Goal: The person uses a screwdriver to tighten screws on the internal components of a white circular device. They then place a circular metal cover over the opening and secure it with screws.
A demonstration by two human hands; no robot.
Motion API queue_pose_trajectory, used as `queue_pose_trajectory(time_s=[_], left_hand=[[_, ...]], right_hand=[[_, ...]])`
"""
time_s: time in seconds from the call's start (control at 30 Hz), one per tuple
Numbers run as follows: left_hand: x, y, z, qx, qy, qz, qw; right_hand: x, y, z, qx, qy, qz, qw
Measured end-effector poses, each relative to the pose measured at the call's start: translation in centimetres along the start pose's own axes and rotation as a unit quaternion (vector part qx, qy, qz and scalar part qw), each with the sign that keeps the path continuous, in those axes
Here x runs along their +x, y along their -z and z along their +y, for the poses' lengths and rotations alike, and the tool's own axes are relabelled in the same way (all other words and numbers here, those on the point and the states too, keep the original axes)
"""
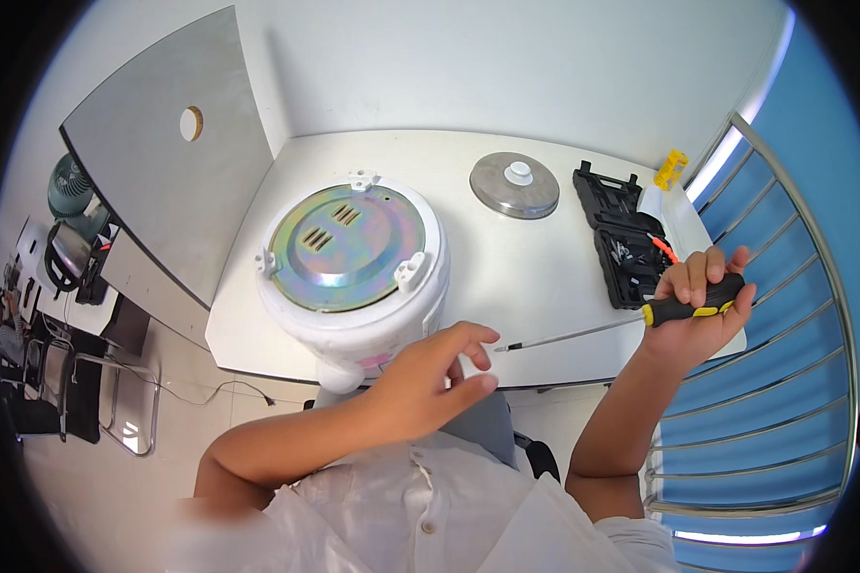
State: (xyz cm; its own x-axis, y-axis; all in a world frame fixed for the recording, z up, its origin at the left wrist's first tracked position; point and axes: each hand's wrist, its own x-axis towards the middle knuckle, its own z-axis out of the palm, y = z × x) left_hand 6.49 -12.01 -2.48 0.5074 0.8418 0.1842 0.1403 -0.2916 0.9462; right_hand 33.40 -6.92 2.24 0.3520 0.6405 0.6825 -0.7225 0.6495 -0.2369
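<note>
My right hand (702, 301) is closed round the black and yellow handle of a long screwdriver (583, 331). Its thin shaft points left, and the tip ends just short of my left hand (449, 368). That hand is held in front of the table's near edge with fingers bent and apart, nothing visible in them. Left of it a white rice cooker (354, 327) stands upside down on the table. Its round metal base plate (334, 263), iridescent with two groups of slots, faces up. White plastic feet (412, 271) sit around the plate's rim.
On the white table (506, 277) a steel lid (497, 191) with a white knob lies at the back. An opened black tool case (626, 258) and a yellow object (672, 169) are at the right. A grey partition (162, 124) borders the left; metal railings (793, 277) the right.
</note>
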Motion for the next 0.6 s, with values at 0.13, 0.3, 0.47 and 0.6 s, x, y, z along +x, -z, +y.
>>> queue_pose_trajectory(time_s=[0.13,0.3,0.47,0.6], left_hand=[[1.1,-3.2,-4.1,-0.152,0.055,-0.051,0.986],[1.0,-4.2,-4.2,-0.053,0.063,-0.072,0.994],[2.8,-5.9,-7.6,0.303,-0.084,-0.009,0.949],[7.7,-8.3,-11.5,0.467,-0.145,0.058,0.87]], right_hand=[[-2.1,-0.4,-0.4,-0.059,0.016,0.036,0.997],[-3.6,1.6,-2.3,-0.077,0.021,0.039,0.996],[-3.6,4.8,-6.4,-0.139,0.113,0.049,0.983],[-4.2,4.8,-6.4,-0.188,0.151,0.127,0.962]])
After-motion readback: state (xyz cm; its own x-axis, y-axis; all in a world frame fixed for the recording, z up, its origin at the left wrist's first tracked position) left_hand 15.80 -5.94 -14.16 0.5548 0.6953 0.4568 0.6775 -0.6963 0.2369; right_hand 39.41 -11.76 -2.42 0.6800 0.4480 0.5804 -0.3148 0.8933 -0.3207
